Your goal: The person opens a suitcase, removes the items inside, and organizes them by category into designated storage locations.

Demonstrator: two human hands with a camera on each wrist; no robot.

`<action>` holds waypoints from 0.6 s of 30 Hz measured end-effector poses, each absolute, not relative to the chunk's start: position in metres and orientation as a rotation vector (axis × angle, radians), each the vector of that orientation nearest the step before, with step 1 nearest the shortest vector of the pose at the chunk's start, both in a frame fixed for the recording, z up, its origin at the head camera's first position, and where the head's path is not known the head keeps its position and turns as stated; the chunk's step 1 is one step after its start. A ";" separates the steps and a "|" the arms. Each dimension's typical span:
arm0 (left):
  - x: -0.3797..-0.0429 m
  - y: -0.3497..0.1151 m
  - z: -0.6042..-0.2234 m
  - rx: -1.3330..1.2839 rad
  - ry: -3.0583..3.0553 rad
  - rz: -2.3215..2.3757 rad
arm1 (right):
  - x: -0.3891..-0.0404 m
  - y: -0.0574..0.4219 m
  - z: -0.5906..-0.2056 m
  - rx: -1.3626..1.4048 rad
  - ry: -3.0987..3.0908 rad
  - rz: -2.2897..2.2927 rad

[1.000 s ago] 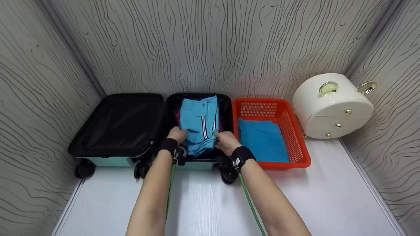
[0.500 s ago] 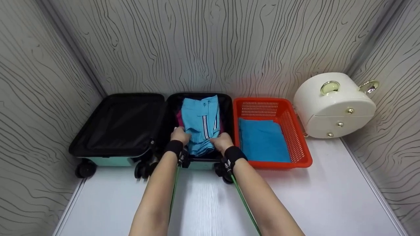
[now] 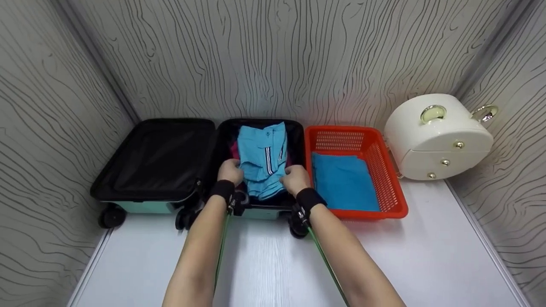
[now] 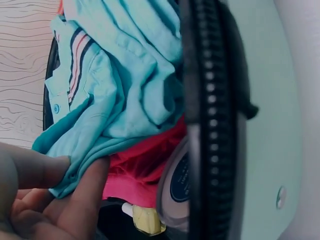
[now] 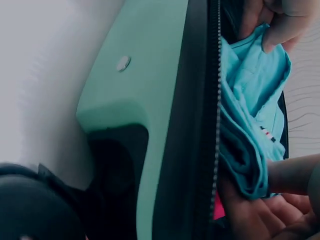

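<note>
A folded light-blue garment [image 3: 258, 153] with a button and striped trim lies in the right half of an open mint-green suitcase [image 3: 262, 214]. My left hand [image 3: 230, 172] pinches its left edge, thumb on top and fingers beneath, as the left wrist view shows. On the opposite side, my right hand [image 3: 295, 179] holds the near right corner between thumb and fingers. Bright pink cloth [image 4: 132, 182] peeks out under the garment. Close by, inside the suitcase's front wall, are a round clear-rimmed container [image 4: 172, 195] and a small yellow bottle [image 4: 147, 220] with a white cap.
The suitcase's other half [image 3: 158, 162], black-lined, lies open at the left. Right of the suitcase stands a red plastic basket [image 3: 386, 170] holding a folded blue cloth [image 3: 345, 183]. Farther right is a white rounded case [image 3: 435, 140] with gold knobs and handles. Patterned walls enclose the table.
My hands closed in on the garment's near part, then moved slightly apart. The right hand's spread fingers have gathered at the corner, and the garment's lower folds have shifted a little.
</note>
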State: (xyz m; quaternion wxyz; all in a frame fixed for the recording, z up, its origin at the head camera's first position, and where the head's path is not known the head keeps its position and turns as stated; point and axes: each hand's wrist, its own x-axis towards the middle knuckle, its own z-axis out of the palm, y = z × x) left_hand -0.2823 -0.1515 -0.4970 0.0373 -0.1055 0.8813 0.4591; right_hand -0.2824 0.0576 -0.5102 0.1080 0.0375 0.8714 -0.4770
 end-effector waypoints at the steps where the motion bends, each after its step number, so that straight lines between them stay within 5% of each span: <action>1: -0.282 -0.152 -0.496 -0.320 2.709 1.413 | -0.283 0.058 -0.510 0.090 2.583 -1.404; 18: -0.285 -0.137 -0.467 -0.202 2.779 1.568 | -0.279 0.089 -0.484 -0.153 2.746 -1.454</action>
